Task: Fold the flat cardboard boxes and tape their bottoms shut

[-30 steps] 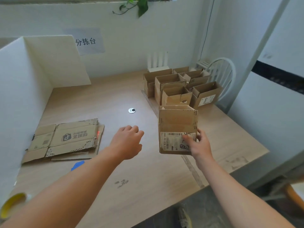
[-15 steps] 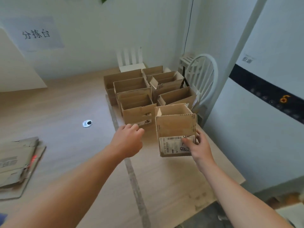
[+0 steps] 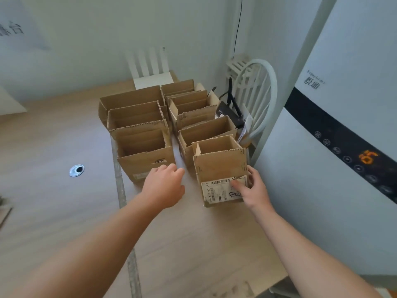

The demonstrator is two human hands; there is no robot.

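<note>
A small folded cardboard box (image 3: 219,166) with a white shipping label stands upright, open side up, at the front of the right row of boxes. My right hand (image 3: 253,190) grips its lower right corner, thumb across the label. My left hand (image 3: 164,186) hovers just left of it with loosely curled fingers and holds nothing, close to the front box of the left row (image 3: 146,160). Several more folded open boxes (image 3: 137,117) stand behind in two rows.
The wooden table (image 3: 64,211) has a round metal cable port (image 3: 76,170) to the left and a seam strip running toward me. A white chair (image 3: 255,97) and a black router (image 3: 232,112) sit behind the boxes. A white appliance (image 3: 343,147) stands close on the right.
The view has swung right, away from the flat cardboard stack. My right hand has carried the labelled box forward and down to the front of the right row; my left hand has followed alongside.
</note>
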